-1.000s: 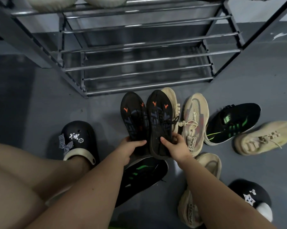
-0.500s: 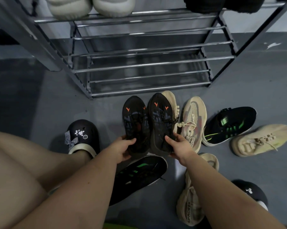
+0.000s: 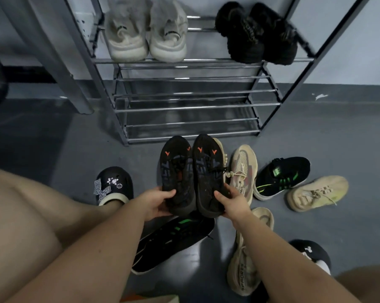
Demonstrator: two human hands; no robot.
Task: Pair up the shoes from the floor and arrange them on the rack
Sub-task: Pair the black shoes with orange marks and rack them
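While both shoes sit side by side, toes toward the rack [image 3: 184, 106], the left hand [image 3: 156, 203] grips the heel of the left black sneaker [image 3: 176, 171] and the right hand [image 3: 232, 202] grips the right black sneaker [image 3: 208, 171]. Pair held above the floor [image 3: 316, 132], just short of the lowest shelf. White slippers [image 3: 147, 40] and black slippers [image 3: 257, 33] occupy an upper shelf.

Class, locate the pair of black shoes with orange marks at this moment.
In the head view the black shoes with orange marks sit centre frame, side by side, heels gripped by the left hand and right hand, before the rack.
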